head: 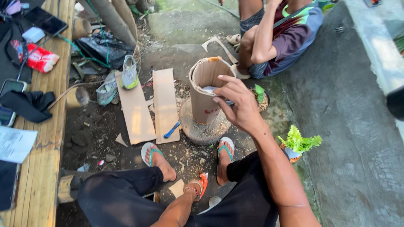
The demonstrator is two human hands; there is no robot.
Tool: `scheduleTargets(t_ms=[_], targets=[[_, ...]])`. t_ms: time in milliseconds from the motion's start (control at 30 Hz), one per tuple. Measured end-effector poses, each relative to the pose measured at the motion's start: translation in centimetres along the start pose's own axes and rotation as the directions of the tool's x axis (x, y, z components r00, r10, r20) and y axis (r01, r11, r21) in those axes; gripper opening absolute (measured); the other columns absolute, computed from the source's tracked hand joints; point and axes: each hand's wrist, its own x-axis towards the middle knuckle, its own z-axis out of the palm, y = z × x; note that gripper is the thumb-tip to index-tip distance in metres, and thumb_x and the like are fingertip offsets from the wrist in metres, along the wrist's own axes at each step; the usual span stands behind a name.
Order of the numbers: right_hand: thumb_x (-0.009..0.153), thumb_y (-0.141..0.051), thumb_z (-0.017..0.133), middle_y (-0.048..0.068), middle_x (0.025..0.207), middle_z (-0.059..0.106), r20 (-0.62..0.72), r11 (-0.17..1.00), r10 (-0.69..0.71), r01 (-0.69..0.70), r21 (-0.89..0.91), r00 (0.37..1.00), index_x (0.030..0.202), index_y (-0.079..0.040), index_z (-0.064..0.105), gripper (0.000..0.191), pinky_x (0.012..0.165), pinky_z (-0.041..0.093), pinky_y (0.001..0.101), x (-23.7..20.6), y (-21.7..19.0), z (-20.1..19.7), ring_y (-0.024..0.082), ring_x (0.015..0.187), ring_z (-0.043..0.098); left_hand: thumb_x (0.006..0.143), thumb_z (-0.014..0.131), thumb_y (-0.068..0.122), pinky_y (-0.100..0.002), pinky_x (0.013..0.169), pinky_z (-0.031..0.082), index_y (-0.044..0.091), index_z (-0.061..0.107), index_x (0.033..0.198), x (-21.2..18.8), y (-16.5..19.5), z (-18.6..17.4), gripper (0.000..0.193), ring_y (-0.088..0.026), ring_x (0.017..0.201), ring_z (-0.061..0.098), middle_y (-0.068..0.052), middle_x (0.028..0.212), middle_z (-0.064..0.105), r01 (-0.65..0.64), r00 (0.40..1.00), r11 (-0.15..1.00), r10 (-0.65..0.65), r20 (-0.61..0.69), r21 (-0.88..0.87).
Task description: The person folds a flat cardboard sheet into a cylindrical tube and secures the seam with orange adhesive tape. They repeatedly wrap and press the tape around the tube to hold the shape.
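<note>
Fingers pinch cardboard cylinder rim — upright.

The right hand grips the rim of the cardboard tube; the left hand holds an orange cutter below the tube.

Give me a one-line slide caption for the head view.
Seated person's right hand grips the rim of a cardboard tube standing on a round stone; left hand holds an orange tool low.
</note>
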Motion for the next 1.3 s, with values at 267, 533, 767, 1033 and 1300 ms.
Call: scheduleTargets(t_ms=[267, 533, 767, 1033, 1300], targets=[[0.088, -0.004, 0.078, 0.012, 0.104, 0.069, -0.015, 1.0, 0.007, -0.007, 0.001, 1.0, 0.106, -0.003, 0.072, 0.019, 0.102, 0.052, 0.043, -0.6, 0.2, -0.1, 0.034, 0.128, 0.062, 0.093, 0.056, 0.057, -0.05, 0.095, 0.052, -0.001, 0.069, 0.115, 0.7, 0.8, -1.2, 0.064, -0.042, 0.116, 0.062, -0.026, 0.119, 0.065, -0.012, 1.0, 1.0, 0.012, 0.011, -0.025], [0.09, -0.005, 0.077, 0.012, 0.105, 0.069, -0.018, 1.0, -0.017, 0.017, 0.005, 1.0, 0.107, -0.002, 0.071, 0.018, 0.102, 0.051, 0.0429, -1.0, 0.6, -0.1, 0.035, 0.13, 0.06, 0.094, 0.05, 0.069, -0.049, 0.094, 0.053, -0.003, 0.073, 0.111, 1.5, 0.4, -2.4, 0.078, -0.042, 0.111, 0.066, -0.028, 0.114, 0.069, -0.054, 0.998, 0.996, 0.053, -0.016, -0.076], [0.091, -0.005, 0.077, 0.013, 0.104, 0.069, -0.021, 0.999, -0.03, 0.03, 0.017, 0.999, 0.106, -0.001, 0.071, 0.016, 0.101, 0.051, 0.0435, -1.0, 0.5, -0.1, 0.035, 0.129, 0.06, 0.098, 0.045, 0.068, -0.05, 0.093, 0.053, -0.001, 0.073, 0.115, -2.1, -3.1, -11.5, 0.076, -0.044, 0.11, 0.068, -0.026, 0.113, 0.071, -0.302, 0.912, 0.953, 0.301, -0.278, 0.04], [0.091, -0.005, 0.077, 0.013, 0.107, 0.069, -0.064, 0.999, -0.054, 0.053, -0.008, 0.997, 0.106, -0.003, 0.069, 0.017, 0.103, 0.05, 0.0446, -1.2, 1.0, 0.7, 0.035, 0.129, 0.061, 0.096, 0.061, 0.028, -0.047, 0.099, 0.045, -0.005, 0.059, 0.127, -17.6, -5.0, -18.1, 0.045, -0.043, 0.112, 0.056, -0.024, 0.118, 0.062, -0.802, 0.268, 0.59, 0.501, -0.823, 0.097], [0.09, -0.002, 0.077, 0.019, 0.124, 0.063, -0.079, 0.998, -0.015, 0.02, 0.065, 0.997, 0.138, -0.005, 0.056, 0.053, 0.096, 0.051, 0.0423, -0.6, -0.5, 1.1, 0.036, 0.109, 0.062, 0.102, 0.062, 0.029, -0.044, 0.1, 0.048, -0.005, 0.055, 0.127, -19.1, -2.8, -23.1, 0.043, -0.038, 0.112, 0.058, -0.023, 0.118, 0.06, -0.868, 0.103, 0.458, 0.544, -0.833, 0.192]])
